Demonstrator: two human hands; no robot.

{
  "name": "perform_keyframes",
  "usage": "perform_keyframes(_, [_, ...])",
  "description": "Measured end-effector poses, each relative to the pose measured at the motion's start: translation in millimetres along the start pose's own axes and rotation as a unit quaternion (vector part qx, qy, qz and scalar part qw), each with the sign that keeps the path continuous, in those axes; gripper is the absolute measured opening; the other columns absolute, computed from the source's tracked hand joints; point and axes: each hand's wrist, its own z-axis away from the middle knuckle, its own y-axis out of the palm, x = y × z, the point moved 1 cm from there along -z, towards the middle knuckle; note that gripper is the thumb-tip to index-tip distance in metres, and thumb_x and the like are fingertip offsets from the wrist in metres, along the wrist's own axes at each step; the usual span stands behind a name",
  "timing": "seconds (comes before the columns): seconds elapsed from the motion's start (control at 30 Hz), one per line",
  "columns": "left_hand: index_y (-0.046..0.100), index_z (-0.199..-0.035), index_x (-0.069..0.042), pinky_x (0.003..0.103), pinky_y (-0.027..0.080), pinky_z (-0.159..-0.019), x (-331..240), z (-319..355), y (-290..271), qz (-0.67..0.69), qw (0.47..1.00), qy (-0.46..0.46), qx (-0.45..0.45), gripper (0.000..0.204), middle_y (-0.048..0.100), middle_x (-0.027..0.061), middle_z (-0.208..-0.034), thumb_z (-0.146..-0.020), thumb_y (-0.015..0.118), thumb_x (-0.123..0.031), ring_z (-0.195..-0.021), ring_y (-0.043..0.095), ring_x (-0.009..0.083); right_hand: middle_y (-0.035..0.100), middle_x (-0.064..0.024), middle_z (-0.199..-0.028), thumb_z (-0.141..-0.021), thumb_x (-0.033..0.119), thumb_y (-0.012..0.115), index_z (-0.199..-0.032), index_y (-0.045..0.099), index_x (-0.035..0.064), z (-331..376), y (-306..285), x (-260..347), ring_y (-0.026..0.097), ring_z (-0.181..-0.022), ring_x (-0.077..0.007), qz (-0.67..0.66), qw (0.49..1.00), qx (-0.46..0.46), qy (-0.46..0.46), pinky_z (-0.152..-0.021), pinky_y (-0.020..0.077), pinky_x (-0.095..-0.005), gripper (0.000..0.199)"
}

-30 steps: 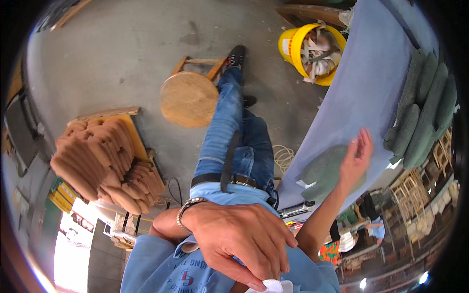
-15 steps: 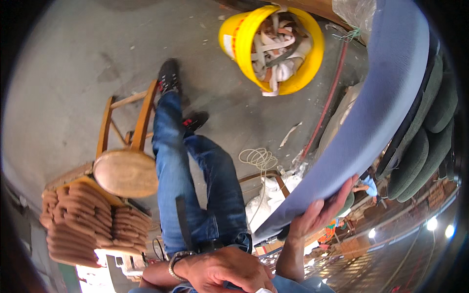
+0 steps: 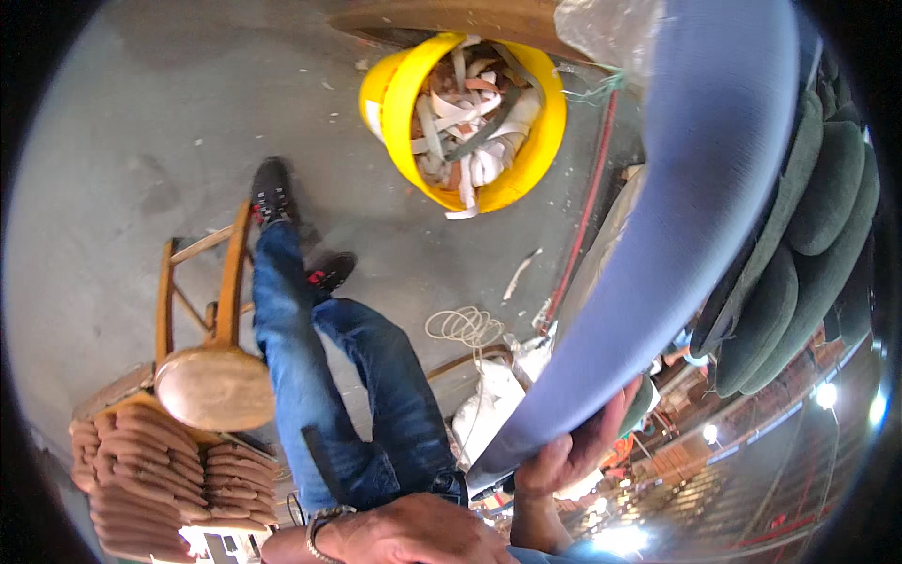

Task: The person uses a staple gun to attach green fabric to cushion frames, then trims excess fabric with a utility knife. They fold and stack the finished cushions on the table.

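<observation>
Two hands show low in the frame: the right hand [image 3: 581, 446] is now at the table [image 3: 681, 235] edge, seemingly pausing work; its grip, like the left hand's [image 3: 423, 532], I cannot tell.

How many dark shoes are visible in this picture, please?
2. One shoe is by the wooden stool; the second shoe is lower and further right. Others may be hidden.

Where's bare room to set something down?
The blue surface is bare between the right hand and the clear plastic. Open floor lies left of the yellow bucket, beyond the stool; a smaller patch between bucket and coiled cord. Crowded: green cushions along the surface's right side, brown cushions by the stool.
</observation>
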Motion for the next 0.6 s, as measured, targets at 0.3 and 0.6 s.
perform_keyframes(0.3, [0.075, -0.104, 0.004, 0.044, 0.058, -0.090, -18, 15, 158, -0.067, 0.994, 0.086, 0.020, 0.011, 0.077, 0.0195, -0.105, -0.098, 0.070, -0.004, -0.100, 0.075, 0.0372, 0.039, -0.0275, -0.162, -0.099, 0.025, 0.061, -0.149, 0.050, -0.0032, -4, 1, -6, 0.031, -0.154, -0.0458, 0.058, 0.992, -0.021, -0.113, -0.125, 0.0170, -0.0587, 0.058])
perform_keyframes(0.6, [0.074, -0.100, 0.007, 0.042, 0.057, -0.083, 0, 14, 371, -0.122, 0.959, 0.099, 0.234, 0.017, 0.076, 0.0186, -0.096, -0.099, 0.069, -0.009, -0.088, 0.075, 0.0339, 0.074, -0.0160, -0.123, -0.095, 0.012, 0.069, -0.128, 0.070, 0.0035, 126, -120, 14, 0.073, -0.110, -0.0295, -0.269, 0.940, 0.191, -0.082, -0.096, 0.0554, -0.0379, 0.034])
